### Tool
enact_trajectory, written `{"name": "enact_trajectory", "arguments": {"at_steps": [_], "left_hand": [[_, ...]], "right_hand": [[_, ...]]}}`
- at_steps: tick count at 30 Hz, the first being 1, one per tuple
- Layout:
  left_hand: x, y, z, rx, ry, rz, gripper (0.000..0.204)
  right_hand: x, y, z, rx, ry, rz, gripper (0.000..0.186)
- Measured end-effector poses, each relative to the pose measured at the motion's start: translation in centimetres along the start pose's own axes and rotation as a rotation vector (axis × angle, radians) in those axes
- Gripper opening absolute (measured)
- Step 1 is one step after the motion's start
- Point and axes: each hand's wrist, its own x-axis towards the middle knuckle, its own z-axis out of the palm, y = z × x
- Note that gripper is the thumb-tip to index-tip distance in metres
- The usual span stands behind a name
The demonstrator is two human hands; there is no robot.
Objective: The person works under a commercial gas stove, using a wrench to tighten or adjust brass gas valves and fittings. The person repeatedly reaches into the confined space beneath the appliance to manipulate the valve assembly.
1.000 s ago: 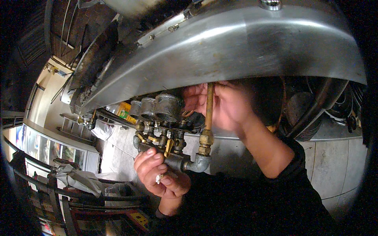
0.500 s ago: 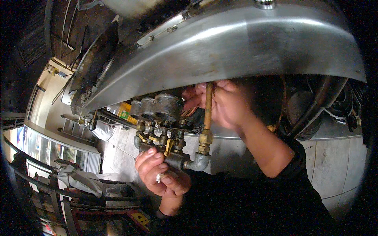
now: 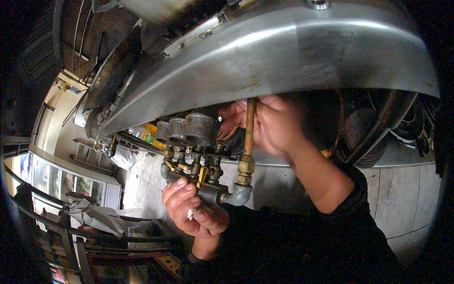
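A dark metal manifold (image 3: 211,192) sits below the edge of a broad stainless steel panel (image 3: 265,59), carrying a row of small valves with yellow levers (image 3: 202,176). Three dark round metal cups (image 3: 199,129) stand in line just above the valves. At the manifold's right end, a grey elbow (image 3: 239,194) turns upward into a brass fitting (image 3: 246,169), from which a brass pipe (image 3: 251,128) rises upright and passes behind the panel's edge.

The person's left hand (image 3: 196,208) is below the manifold, fingers curled, their tips against its underside. A small white scrap (image 3: 191,214) is pinched between the thumb and the folded fingers. The right hand (image 3: 275,124) reaches in under the panel, behind the brass pipe, fingers pointing left toward the nearest cup. The pipe and the shadow hide part of it, so whether it grips anything cannot be told.

Right of this hand, a thick dark hose (image 3: 385,124) slants past stacked pans (image 3: 364,137). Pale floor tiles (image 3: 395,201) show below.
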Motion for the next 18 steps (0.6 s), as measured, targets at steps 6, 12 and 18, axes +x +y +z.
{"name": "enact_trajectory", "arguments": {"at_steps": [6,12,18], "left_hand": [[0.25,0.23,-0.09,0.006,-0.008,-0.011,0.023],[0.16,0.13,0.02,0.005,0.000,-0.008,0.022],[0.03,-0.22,-0.37,-0.019,-0.047,0.028,0.031]], "right_hand": [[-0.03,0.10,0.33,-0.064,0.048,0.035,0.016],[-0.16,-0.07,0.37,-0.083,0.021,0.016,0.017],[-0.10,-0.02,0.23,-0.024,-0.017,0.000,0.017]]}}
